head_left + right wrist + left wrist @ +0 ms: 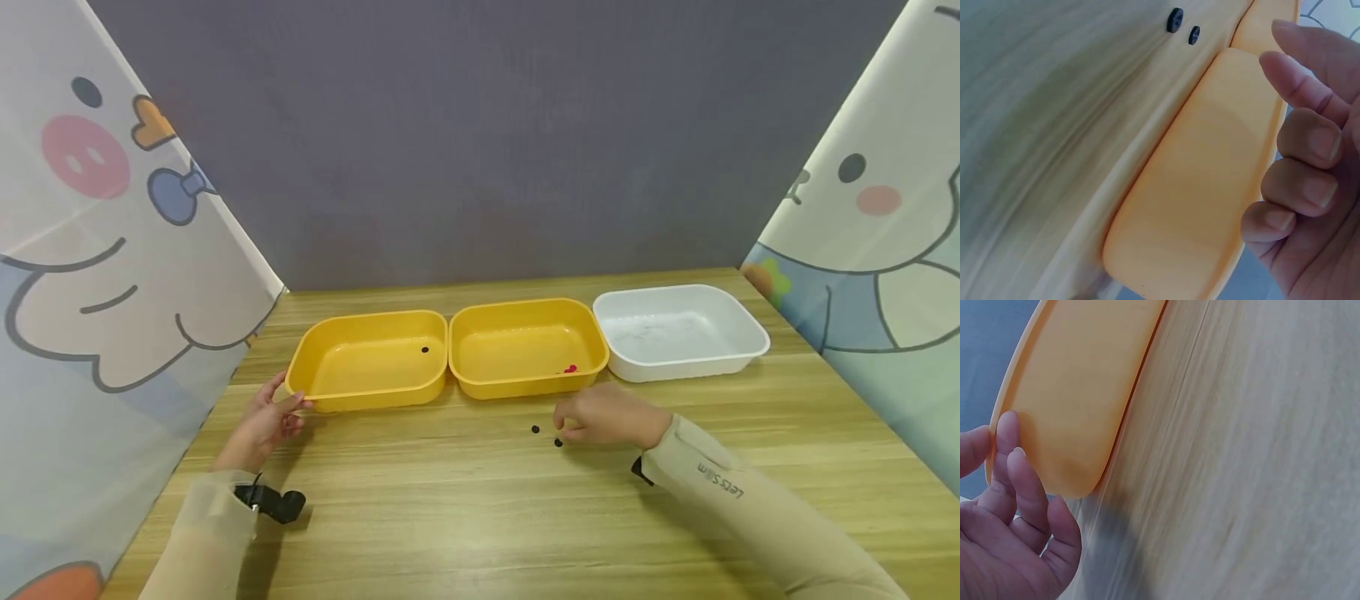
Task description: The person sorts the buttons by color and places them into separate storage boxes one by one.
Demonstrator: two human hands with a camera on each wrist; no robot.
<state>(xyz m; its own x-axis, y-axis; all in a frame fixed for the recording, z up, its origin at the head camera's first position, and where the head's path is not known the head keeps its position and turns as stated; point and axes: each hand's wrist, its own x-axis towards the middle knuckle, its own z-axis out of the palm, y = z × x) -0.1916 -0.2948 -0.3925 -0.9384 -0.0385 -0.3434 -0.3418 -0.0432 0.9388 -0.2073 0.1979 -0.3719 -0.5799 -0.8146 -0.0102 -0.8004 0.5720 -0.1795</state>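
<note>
My left hand (268, 421) pinches the rim of the left yellow tray (378, 398) at its near-left corner. In the left wrist view the thumb is outside the wall and a finger inside it. A black button (425, 350) lies in this tray. Over the wood, in front of the middle yellow tray (525, 387), is my right hand (607, 417). Its thumb and index finger stand slightly apart with nothing between them, the other fingers curled. Close to its fingertips lie two black buttons, a farther one (536, 429) and a nearer one (558, 443).
Small pinkish-red pieces (572, 368) lie in the near-right corner of the middle tray. A white tray (678, 368) stands at the right end of the row. Behind the wooden table (450, 517) rises a grey panel (487, 150), with cartoon-printed sheets (67, 250) at the sides.
</note>
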